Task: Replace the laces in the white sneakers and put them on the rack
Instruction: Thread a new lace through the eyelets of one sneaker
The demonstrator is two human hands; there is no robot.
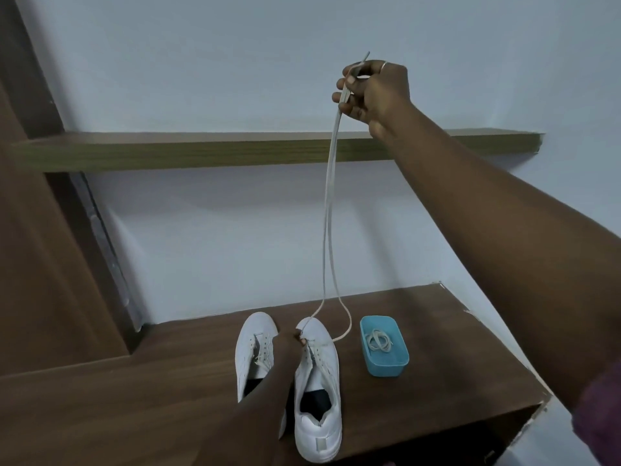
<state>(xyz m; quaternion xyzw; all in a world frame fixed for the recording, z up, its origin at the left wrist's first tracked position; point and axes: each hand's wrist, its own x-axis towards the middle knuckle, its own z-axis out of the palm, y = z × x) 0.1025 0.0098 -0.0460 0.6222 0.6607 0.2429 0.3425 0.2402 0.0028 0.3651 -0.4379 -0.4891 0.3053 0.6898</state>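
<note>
Two white sneakers stand side by side on a brown wooden surface [134, 391], toes pointing away from me. My right hand [373, 92] is raised high and pinches both ends of a white lace [327, 210]. The lace hangs down in two strands to the lowest eyelets of the right sneaker [319, 375]. My left hand [290, 344] rests on that sneaker's toe end, fingers at the front eyelets; the frame does not show whether they curl round anything. The left sneaker [250, 348] has a loose lace in its upper eyelets and is partly hidden by my left forearm.
A blue plastic tub [386, 364] with a coiled lace [379, 339] inside stands right of the sneakers. A wooden shelf [235, 151] runs along the pale wall above. A brown wooden panel rises at the left. The surface's edge drops off at the right.
</note>
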